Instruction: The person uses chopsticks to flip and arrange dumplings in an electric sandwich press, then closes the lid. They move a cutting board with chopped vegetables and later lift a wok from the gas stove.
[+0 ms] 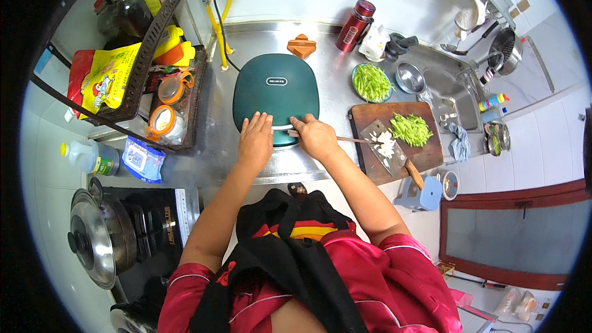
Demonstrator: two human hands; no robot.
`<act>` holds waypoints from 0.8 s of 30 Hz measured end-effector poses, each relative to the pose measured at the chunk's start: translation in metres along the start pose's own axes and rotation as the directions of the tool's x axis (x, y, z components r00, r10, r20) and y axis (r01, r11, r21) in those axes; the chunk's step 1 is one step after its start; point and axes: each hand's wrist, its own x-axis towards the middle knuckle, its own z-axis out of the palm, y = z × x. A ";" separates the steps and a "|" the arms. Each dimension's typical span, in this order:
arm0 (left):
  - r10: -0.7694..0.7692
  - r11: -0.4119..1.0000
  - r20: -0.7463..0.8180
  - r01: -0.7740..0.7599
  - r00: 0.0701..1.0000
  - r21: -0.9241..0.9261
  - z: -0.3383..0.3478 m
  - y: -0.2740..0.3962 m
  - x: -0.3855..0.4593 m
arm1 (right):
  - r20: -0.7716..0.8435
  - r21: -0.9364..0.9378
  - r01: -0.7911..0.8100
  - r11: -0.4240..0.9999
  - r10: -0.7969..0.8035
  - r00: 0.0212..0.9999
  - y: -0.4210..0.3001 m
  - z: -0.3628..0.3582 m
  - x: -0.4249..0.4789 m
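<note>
A dark green electric griddle with its lid down (276, 101) sits on the steel counter in front of me. My left hand (255, 142) lies flat on the front left of the lid, fingers stretched out, holding nothing. At the lid's front right edge, beside the light handle strip, my right hand (318, 138) grips brown chopsticks (351, 139). Their far ends reach over chopped white pieces (386, 144), probably garlic, on the blade of a wooden-handled cleaver (414, 174). The cleaver rests on a wooden cutting board (370, 110) beside a heap of shredded green vegetable (411, 130).
Behind the board stand a bowl of green shreds (372, 82), a steel bowl (410, 77) and a red flask (355, 26). The sink (451, 97) is right. A seasoning rack (196, 83) stands left, above a stove with a lidded pot (95, 240). A cord runs behind the griddle.
</note>
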 end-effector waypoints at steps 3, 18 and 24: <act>-0.017 1.000 0.009 0.017 1.000 0.015 0.004 0.001 -0.003 | -0.111 0.047 -0.005 0.999 0.010 0.994 -0.008 -0.013 -0.021; -0.090 0.996 -0.015 0.090 0.996 0.007 -0.001 0.010 -0.003 | -0.039 -0.016 0.417 0.909 -0.417 0.908 0.003 -0.070 -0.131; -0.169 0.910 -0.016 0.150 0.986 -0.386 -0.044 0.093 -0.026 | -0.229 0.053 0.693 0.719 -0.666 0.710 0.017 -0.069 -0.116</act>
